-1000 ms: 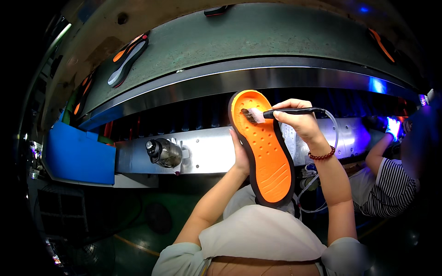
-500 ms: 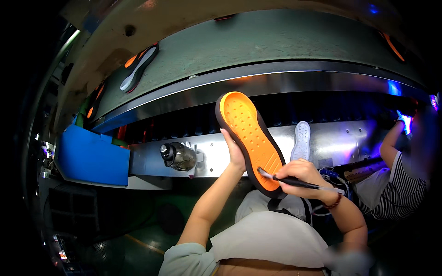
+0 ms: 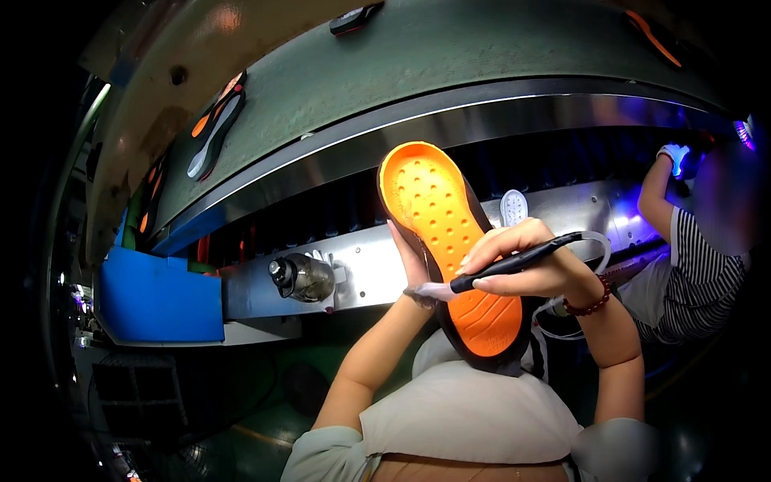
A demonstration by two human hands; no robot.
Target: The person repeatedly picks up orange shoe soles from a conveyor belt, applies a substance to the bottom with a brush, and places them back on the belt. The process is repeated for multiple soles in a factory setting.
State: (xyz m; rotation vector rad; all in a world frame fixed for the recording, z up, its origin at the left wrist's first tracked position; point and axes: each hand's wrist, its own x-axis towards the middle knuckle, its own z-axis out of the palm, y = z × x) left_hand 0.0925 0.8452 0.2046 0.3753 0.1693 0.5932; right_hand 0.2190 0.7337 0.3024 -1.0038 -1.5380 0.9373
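Note:
My left hand (image 3: 411,259) is closed on the left edge of a shoe sole (image 3: 428,201), which has a bright orange inner face with round dimples and a black outer rim. The sole is tilted toward me, its lower end close to my apron. In my right hand (image 3: 530,261) is a brush (image 3: 514,263) with a black handle and a clear tube at its back end. The brush's pale bristles lie at the sole's left side, beside my left wrist. Whether they touch the rim, I cannot tell.
Beyond a metal rail (image 3: 450,110) runs a green conveyor belt (image 3: 482,48) carrying several soles. A dark clear bottle (image 3: 309,277) and a white sole piece (image 3: 513,208) rest on the metal shelf (image 3: 365,269). A blue box (image 3: 165,293) stands left; a co-worker in a striped shirt (image 3: 699,261) is at right.
The brush has moved from the sole's lower inner face to its left edge, and my right hand now lies across the sole. The sole has turned more upright. Another sole shows atop the belt.

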